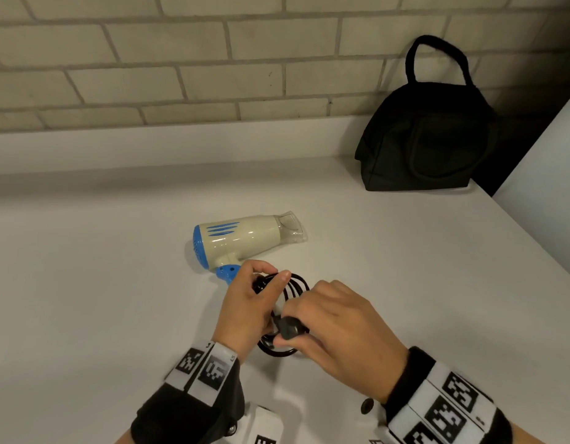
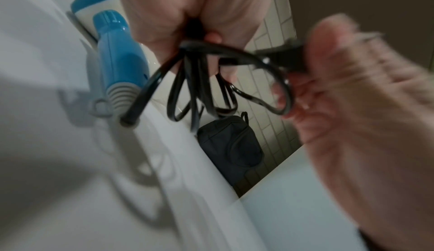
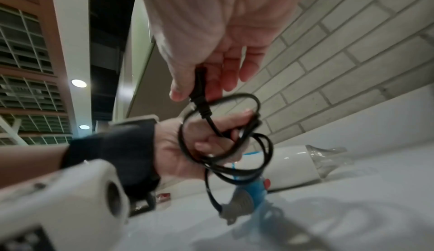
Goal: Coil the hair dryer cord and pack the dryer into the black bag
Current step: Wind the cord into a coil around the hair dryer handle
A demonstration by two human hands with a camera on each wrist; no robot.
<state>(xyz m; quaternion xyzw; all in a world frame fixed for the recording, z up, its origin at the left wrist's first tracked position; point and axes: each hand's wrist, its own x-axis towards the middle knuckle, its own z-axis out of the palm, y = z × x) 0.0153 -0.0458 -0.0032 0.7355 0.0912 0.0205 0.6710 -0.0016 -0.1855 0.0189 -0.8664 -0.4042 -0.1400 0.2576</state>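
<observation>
A cream and blue hair dryer (image 1: 242,240) lies on its side on the white counter (image 1: 101,283), clear nozzle pointing right, blue handle (image 2: 117,54) toward me. Its black cord (image 1: 296,285) is gathered in several loops just in front of it. My left hand (image 1: 251,302) grips the bundle of cord (image 2: 195,88) loops in its curled fingers. My right hand (image 1: 335,328) pinches the black plug (image 1: 288,328) between thumb and fingers, right beside the left hand. That plug (image 3: 199,91) end of the cord (image 3: 234,154) crosses over the loops. The black bag (image 1: 427,136) stands at the back right against the wall.
A pale brick wall (image 1: 181,65) runs behind the counter. A white panel (image 1: 546,174) rises at the right edge, just past the bag. White counter surface stretches to the left of the dryer and between the dryer and the bag (image 2: 230,143).
</observation>
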